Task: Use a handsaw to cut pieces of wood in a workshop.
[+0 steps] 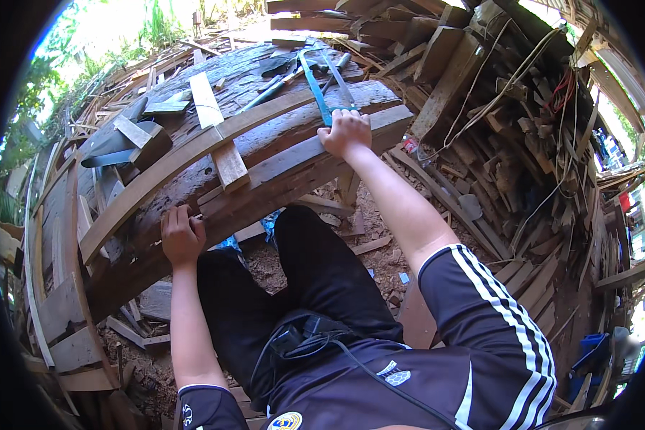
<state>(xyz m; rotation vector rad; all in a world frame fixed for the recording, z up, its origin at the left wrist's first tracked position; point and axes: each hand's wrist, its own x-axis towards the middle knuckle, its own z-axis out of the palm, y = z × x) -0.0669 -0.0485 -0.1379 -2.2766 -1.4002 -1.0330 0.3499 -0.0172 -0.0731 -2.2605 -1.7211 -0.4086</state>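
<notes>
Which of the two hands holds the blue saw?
The right hand, closed around the near end of the saw; the left hand is apart from it, against the wooden beam.

Scrap timber point(448, 57) towers at your one o'clock, greenery point(46, 86) at ten.
Over that pile, at your two o'clock, you see a pale cable point(507, 88) looping down and some red cord point(565, 87); a blue object point(589, 351) sits at four, and a wooden slat frame point(61, 308) stands at eight.

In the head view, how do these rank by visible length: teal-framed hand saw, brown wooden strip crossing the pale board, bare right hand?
1. Brown wooden strip
2. Teal-framed hand saw
3. Bare right hand
</notes>
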